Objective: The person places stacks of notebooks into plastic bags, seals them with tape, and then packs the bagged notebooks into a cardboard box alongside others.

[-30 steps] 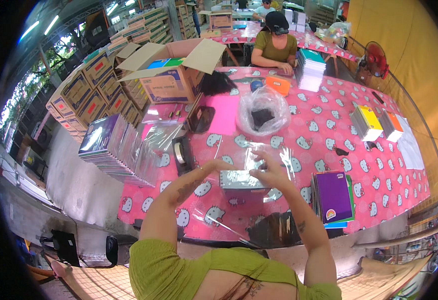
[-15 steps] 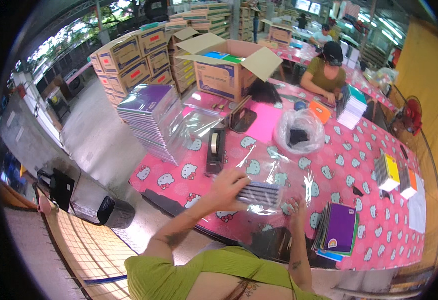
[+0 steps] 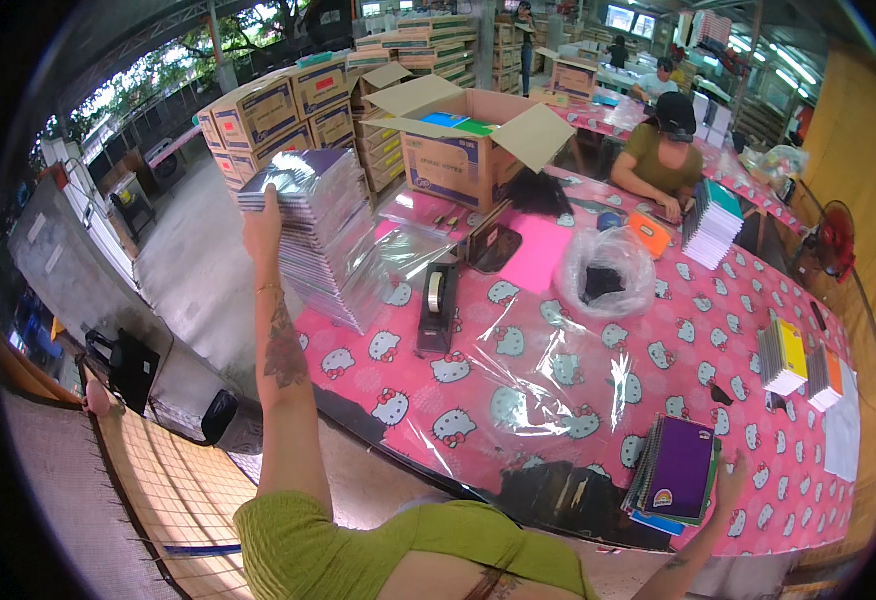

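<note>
1. Left hand (image 3: 263,225) stretched far out to the left, fingers pressed flat against the near edge of the tall stack of wrapped notebooks (image 3: 323,235); grip spread, clasping nothing
2. Stack standing at the far left end of the counter (image 3: 598,400), leaning a little, shiny film over its purple top cover
3. Right hand (image 3: 730,480) down at the lower right, fingers spread wide, just beside the purple spiral notebooks (image 3: 676,470); touching the pile's right edge or just clear of it, cannot tell which
4. Spiral notebooks lying near the counter's front edge, resting on a blue-edged book beneath
5. Sheet of clear plastic film (image 3: 543,385) spread loose on the pink patterned cloth between the two hands
6. Black tape dispenser (image 3: 436,305) upright just right of the wrapped stack
7. Crumpled clear bag (image 3: 606,272) with something dark inside, farther back at the middle
8. Open cardboard box (image 3: 463,150) behind the stack, flaps raised
9. Another person (image 3: 663,150) in a dark cap seated at the far side, hands on a white pile of books
</note>
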`<action>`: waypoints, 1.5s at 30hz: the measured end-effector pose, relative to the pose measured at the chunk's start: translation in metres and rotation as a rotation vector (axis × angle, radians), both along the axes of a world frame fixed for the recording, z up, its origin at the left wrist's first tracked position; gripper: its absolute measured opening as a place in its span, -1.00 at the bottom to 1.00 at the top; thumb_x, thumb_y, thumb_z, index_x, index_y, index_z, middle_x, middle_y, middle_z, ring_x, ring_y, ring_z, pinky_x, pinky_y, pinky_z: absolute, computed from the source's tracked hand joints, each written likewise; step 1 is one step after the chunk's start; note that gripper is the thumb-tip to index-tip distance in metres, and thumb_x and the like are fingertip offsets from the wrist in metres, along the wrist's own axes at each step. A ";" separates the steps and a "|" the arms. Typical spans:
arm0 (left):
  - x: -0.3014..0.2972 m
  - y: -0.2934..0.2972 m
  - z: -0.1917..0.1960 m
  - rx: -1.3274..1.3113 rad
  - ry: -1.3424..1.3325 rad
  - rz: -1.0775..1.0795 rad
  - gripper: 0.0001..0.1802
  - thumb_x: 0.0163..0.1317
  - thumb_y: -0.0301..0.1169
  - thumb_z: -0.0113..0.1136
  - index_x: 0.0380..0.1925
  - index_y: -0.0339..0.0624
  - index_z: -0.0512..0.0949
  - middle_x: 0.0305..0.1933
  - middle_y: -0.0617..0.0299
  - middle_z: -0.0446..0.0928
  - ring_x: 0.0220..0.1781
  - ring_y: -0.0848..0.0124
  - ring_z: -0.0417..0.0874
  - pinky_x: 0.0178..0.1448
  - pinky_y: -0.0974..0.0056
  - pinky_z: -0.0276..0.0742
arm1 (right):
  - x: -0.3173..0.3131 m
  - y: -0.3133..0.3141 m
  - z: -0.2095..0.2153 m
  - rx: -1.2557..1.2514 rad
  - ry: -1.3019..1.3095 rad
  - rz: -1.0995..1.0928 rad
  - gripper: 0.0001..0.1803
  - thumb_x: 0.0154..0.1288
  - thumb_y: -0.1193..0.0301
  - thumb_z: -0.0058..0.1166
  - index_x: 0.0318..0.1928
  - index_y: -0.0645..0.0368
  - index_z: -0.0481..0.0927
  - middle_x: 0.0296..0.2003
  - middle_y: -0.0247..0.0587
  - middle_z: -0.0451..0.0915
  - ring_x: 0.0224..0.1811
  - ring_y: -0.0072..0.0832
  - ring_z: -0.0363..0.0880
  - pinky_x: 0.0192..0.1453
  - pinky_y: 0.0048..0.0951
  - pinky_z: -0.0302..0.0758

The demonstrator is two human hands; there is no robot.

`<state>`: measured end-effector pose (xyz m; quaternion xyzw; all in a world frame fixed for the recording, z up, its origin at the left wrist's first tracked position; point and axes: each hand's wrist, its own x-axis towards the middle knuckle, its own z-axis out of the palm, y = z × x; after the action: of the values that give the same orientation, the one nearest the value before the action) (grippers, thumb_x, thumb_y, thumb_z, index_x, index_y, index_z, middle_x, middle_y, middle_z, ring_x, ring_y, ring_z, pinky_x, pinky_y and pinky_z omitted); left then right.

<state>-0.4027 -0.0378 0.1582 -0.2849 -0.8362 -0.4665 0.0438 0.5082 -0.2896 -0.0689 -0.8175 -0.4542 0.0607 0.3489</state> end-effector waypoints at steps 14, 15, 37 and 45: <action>0.555 -0.125 -0.242 -0.328 -0.538 -2.131 0.09 0.16 0.17 0.28 0.54 0.33 -0.18 0.26 0.04 0.50 0.35 0.12 0.39 0.52 -0.30 -0.03 | -0.052 -0.010 0.045 -0.173 0.703 0.068 -0.32 0.19 0.02 0.32 0.08 0.37 0.58 -0.19 -0.18 0.68 -0.21 -0.45 0.64 -0.08 -0.44 0.53; 0.579 -0.142 -0.244 -0.394 -0.654 -2.104 -0.05 0.19 0.11 0.25 0.45 0.23 -0.07 0.18 0.07 0.53 0.27 0.13 0.42 0.42 -0.26 0.06 | -0.042 -0.006 0.037 -0.190 0.707 0.050 -0.32 0.15 0.02 0.35 0.07 0.36 0.59 -0.20 -0.17 0.69 -0.23 -0.45 0.65 -0.10 -0.43 0.54; 0.432 -0.139 -0.212 0.336 0.454 -1.915 -0.14 0.14 -0.42 0.21 0.44 -0.13 0.05 0.46 -0.23 0.05 0.55 -0.03 0.04 0.54 -0.20 -0.06 | -0.180 0.042 0.059 -0.032 1.647 0.265 -0.33 0.11 0.17 0.33 0.18 0.25 0.46 -0.07 -0.03 0.65 -0.13 -0.28 0.68 0.01 -0.23 0.65; 0.369 -0.112 -0.139 0.523 0.651 -2.045 -0.24 -0.19 -0.41 0.55 0.09 -0.19 0.42 0.11 0.00 0.53 0.20 0.00 0.54 0.35 -0.03 0.35 | -0.261 0.078 0.018 0.060 1.564 0.648 -0.28 0.31 -0.05 0.16 0.28 0.18 0.37 0.16 -0.19 0.52 0.15 -0.37 0.54 0.25 -0.25 0.50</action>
<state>-0.0337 -0.1502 0.0189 -0.9332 -0.0302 -0.3476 -0.0856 0.2475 -0.2114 -0.0505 -0.3599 -0.2955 0.6937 0.5496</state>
